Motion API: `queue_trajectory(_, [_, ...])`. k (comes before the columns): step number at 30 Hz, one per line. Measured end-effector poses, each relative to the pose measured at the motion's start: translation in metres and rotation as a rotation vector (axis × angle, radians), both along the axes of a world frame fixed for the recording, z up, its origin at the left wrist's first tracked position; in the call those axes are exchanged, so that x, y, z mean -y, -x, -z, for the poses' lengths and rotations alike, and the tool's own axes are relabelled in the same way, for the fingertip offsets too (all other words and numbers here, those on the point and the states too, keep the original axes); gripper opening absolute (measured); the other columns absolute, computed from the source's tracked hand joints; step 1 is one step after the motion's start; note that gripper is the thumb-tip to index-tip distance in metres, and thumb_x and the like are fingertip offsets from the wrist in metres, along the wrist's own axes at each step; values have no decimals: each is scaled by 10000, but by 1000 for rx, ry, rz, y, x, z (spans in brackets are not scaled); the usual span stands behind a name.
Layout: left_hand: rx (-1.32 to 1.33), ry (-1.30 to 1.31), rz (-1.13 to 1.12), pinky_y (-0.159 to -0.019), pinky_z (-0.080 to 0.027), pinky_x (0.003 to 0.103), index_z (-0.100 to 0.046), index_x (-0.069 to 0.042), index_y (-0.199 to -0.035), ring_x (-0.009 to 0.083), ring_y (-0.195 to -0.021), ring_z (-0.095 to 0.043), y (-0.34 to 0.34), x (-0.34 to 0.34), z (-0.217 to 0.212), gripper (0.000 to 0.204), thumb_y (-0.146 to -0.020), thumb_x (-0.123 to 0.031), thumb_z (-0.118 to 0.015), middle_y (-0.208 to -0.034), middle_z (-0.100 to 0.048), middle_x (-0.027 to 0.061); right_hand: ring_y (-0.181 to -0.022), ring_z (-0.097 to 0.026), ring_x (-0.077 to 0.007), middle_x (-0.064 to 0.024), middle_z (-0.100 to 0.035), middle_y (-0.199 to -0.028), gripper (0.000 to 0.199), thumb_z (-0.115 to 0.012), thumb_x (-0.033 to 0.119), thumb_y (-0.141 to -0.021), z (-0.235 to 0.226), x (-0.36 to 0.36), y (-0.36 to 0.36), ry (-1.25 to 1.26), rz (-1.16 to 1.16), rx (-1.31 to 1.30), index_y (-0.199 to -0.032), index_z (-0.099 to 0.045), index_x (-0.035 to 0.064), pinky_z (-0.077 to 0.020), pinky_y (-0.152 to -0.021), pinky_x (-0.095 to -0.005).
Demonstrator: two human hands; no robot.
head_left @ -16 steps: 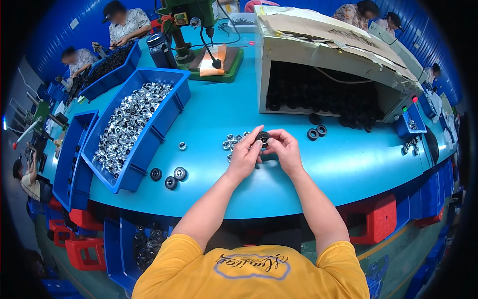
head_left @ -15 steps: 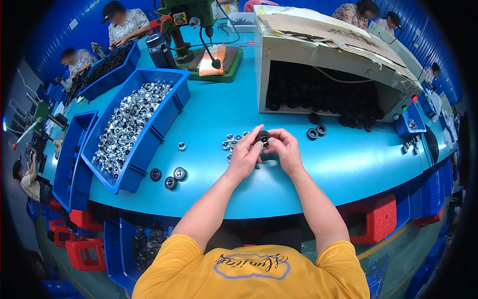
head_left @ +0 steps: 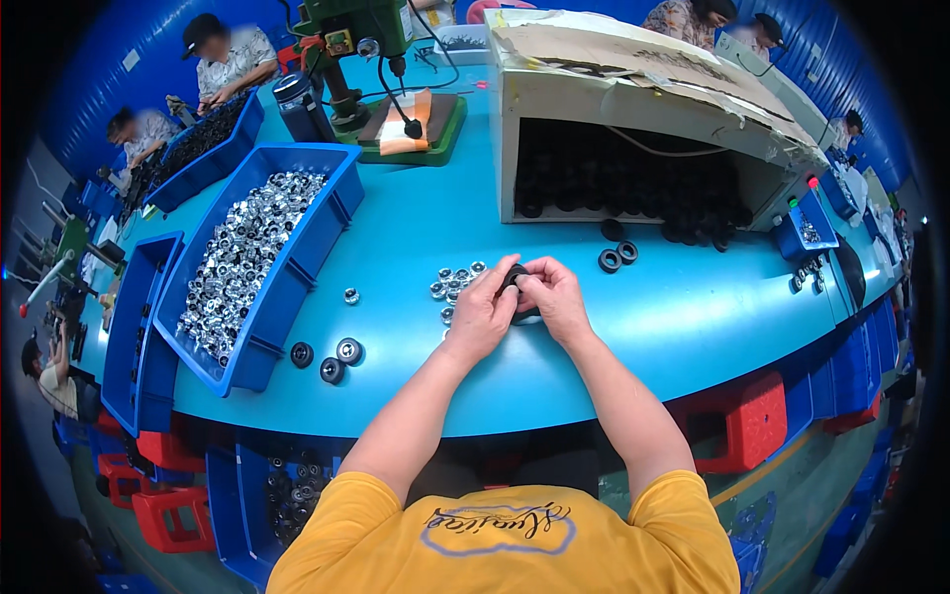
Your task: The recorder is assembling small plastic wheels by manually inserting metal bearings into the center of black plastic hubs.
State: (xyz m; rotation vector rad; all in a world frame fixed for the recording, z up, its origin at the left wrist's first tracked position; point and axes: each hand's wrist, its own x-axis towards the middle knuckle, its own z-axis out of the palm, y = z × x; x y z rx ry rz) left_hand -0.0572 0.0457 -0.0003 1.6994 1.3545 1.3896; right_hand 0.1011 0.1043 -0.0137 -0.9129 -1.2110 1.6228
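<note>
A small black wheel (head_left: 512, 278) is held between my hands above the table, mostly covered by fingers. My left hand (head_left: 482, 311) is closed around its left side. My right hand (head_left: 556, 302) pinches it from the right, thumb and fingertips pressed on it. Just left of my hands lie several shiny silver wheel hubs (head_left: 451, 284), and a single hub (head_left: 351, 296) sits farther left. Beyond that, near the blue bin, are three black wheels with hubs in them (head_left: 332, 370). To the right of my hands rest a few loose black tyres (head_left: 610, 260).
A large blue bin (head_left: 255, 371) full of silver hubs stands at left, beside a narrower blue bin (head_left: 139, 391). A green drill press (head_left: 346, 109) stands at the back. An open-fronted box (head_left: 507, 168) holds many black tyres. Other people sit around the far tables.
The wheel, whose round face showed before, is now turned and more covered by my fingers. My right hand has closed in over it. The whole view has shifted slightly.
</note>
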Motion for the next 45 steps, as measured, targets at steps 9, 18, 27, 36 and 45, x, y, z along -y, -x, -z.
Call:
queue_trajectory(9, [82, 53, 117, -907, -564, 333, -545, -34, -1512, 175, -1073, -679, -7, -12, 2, 573, -968, -73, -719, -1226, -694, 111, -813, -701, -118, -72, -725, -984, 268, -723, 82, -953, -8, -1, -12, -73, -43, -99, -1204, -678, -2, -599, -713, -269])
queue_trajectory(18, [231, 159, -6, -548, -366, 210, -621, -61, -1476, 26, -640, -442, 4, -16, 18, 408, -1141, -267, -512, -951, -652, -1, -748, -681, -102, -55, -710, -950, 347, -816, 78, -890, 5, -12, -10, -149, -129, -135, -1205, -690, 6, -585, -649, -257])
queue_trajectory(27, [375, 196, -12, -555, -364, 199, -648, -39, -1384, 14, -668, -460, -4, -10, 9, 341, -1144, -235, -507, -982, -663, -3, -795, -659, -102, -50, -678, -942, 321, -830, 68, -878, 6, -4, -13, -144, -171, -200, -1146, -663, 12, -600, -649, -266])
queue_trajectory(36, [367, 169, 20, -629, -418, 203, -627, -35, -1398, 45, -760, -527, -4, -10, 10, 324, -1120, -185, -555, -1093, -675, 23, -816, -646, -96, -29, -675, -929, 326, -823, 48, -842, 1, -5, -13, -182, -158, -158, -1121, -653, 41, -571, -681, -263])
queue_trajectory(45, [440, 157, 10, -625, -425, 207, -646, -16, -1356, 49, -748, -539, -5, -14, 13, 306, -1116, -195, -582, -1065, -685, 29, -815, -645, -111, -35, -662, -913, 337, -822, 23, -792, 8, -10, -9, -232, -122, -193, -1084, -654, 32, -580, -701, -276])
